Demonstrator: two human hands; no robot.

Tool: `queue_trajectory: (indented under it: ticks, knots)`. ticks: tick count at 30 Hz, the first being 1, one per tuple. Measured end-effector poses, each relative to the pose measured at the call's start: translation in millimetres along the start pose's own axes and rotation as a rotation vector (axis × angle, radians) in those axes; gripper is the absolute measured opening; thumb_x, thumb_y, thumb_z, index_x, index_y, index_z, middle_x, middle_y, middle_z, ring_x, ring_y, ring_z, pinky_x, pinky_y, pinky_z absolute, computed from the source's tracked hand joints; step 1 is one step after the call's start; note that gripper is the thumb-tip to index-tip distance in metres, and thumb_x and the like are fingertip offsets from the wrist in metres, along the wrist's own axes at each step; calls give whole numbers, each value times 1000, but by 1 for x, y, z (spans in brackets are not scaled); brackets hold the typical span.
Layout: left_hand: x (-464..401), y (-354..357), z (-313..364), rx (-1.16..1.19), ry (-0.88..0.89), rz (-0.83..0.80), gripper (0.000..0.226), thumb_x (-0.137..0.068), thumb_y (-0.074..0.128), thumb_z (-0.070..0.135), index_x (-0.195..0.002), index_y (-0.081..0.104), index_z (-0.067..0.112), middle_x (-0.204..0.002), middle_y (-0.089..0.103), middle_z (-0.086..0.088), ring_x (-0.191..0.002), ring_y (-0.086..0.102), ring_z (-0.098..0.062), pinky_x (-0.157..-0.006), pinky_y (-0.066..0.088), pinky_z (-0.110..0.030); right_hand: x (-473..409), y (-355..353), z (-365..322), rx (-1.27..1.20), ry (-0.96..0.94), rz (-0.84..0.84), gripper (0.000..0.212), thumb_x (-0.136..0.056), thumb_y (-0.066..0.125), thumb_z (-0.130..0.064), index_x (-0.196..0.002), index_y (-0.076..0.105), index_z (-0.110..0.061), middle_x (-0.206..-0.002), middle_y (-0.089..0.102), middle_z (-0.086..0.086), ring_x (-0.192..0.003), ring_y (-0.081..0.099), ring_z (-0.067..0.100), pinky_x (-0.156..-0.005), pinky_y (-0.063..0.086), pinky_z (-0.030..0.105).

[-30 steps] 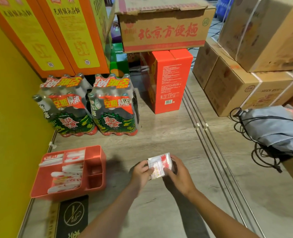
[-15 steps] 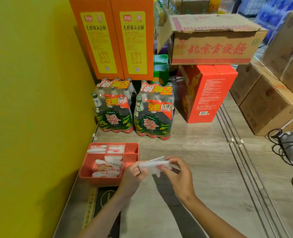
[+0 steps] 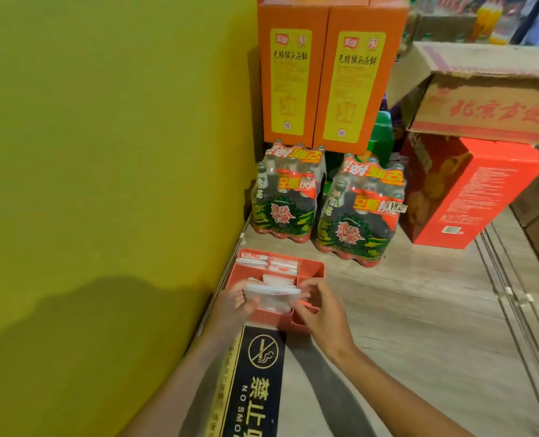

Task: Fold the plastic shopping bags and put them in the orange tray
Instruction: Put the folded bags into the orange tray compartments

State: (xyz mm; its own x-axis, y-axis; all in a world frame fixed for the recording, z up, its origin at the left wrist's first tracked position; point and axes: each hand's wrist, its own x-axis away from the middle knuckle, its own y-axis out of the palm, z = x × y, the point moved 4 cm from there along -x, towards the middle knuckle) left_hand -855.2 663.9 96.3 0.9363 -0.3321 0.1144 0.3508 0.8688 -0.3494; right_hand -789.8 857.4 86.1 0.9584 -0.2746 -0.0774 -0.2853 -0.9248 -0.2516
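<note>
Folded bag (image 3: 272,294) blurred, tray (image 3: 312,269) half-hidden

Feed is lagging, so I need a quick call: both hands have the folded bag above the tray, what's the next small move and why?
Probably lower the folded bag, held by left hand and right hand, onto the bags stacked in the orange tray and let go; it already hangs over that compartment.
</note>
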Motion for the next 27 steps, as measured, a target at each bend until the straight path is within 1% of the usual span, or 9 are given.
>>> queue_trajectory:
  ticks: [2, 4, 6, 9, 12, 15, 17, 21, 27]
  knots:
    - [-6, -15, -3, -36, -13, 5, 18, -98, 62, 13, -109, 65, 27, -100, 73, 5, -90, 71, -6, -77, 62, -36, -8, 13, -7, 84, -34, -65, 49, -87, 77, -15, -125, 56, -37, -116, 61, -26, -107, 62, -2, -86, 56, 19]
    - [-13, -26, -5, -45, 7, -17, 15, -98, 62, 12, -110, 65, 20, -100, 72, -2, -91, 72, -14, -75, 63, -40, -17, 25, -11, 228, -99, -140, 52, -89, 75, -20, -133, 54, -39, -127, 54, -30, -114, 55, -6, -93, 53, 18]
    - [-19, -35, -3, -24, 66, -45, 18, -97, 63, 9, -113, 65, 15, -104, 73, -3, -96, 72, -17, -78, 62, -37, -25, 34, -10, 320, -123, -192, 42, -92, 72, -27, -131, 59, -36, -129, 58, -24, -115, 54, -7, -99, 51, 22]
    - [-24, -41, -2, 36, 123, -100, 20, -96, 63, 7, -115, 64, 15, -106, 73, -4, -100, 72, -16, -81, 60, -32, -36, 40, -5, 380, -88, -167, 35, -92, 71, -34, -127, 66, -31, -125, 66, -16, -114, 58, -1, -98, 52, 27]
    - [-32, -39, -13, 58, 97, -131, 20, -97, 64, 13, -117, 65, 14, -109, 74, -5, -100, 72, -21, -83, 61, -42, -41, 40, -4, 392, -65, -168, 37, -91, 73, -31, -127, 67, -30, -123, 66, -15, -112, 57, 2, -97, 50, 25]
    - [-44, -32, -27, 34, 13, -156, 21, -96, 65, 16, -117, 65, 20, -111, 73, 1, -103, 71, -19, -87, 60, -47, -44, 39, -3, 370, -44, -191, 37, -92, 72, -30, -128, 66, -30, -120, 69, -16, -105, 64, 3, -89, 58, 28]
    - [-54, -28, -33, -51, -49, -149, 25, -96, 64, 15, -120, 62, 21, -117, 69, 6, -109, 68, -17, -88, 60, -43, -45, 33, 1, 377, -24, -163, 34, -92, 71, -28, -127, 68, -28, -119, 70, -15, -100, 66, 2, -83, 60, 27]
    - [-64, -18, -43, -294, -165, -248, 46, -100, 52, 9, -143, 44, 25, -133, 58, 2, -104, 65, -15, -83, 61, -36, -46, 19, 13, 352, 43, -135, 35, -93, 71, -26, -128, 67, -28, -123, 70, -13, -104, 67, 4, -82, 62, 31]
    - [-75, -2, -51, -669, -137, -408, 38, -106, 41, 27, -143, 40, 30, -127, 58, 5, -93, 63, -10, -75, 55, -27, -44, 7, 21, 363, 83, -122, 33, -93, 70, -30, -126, 66, -31, -120, 69, -16, -102, 66, 3, -80, 60, 23]
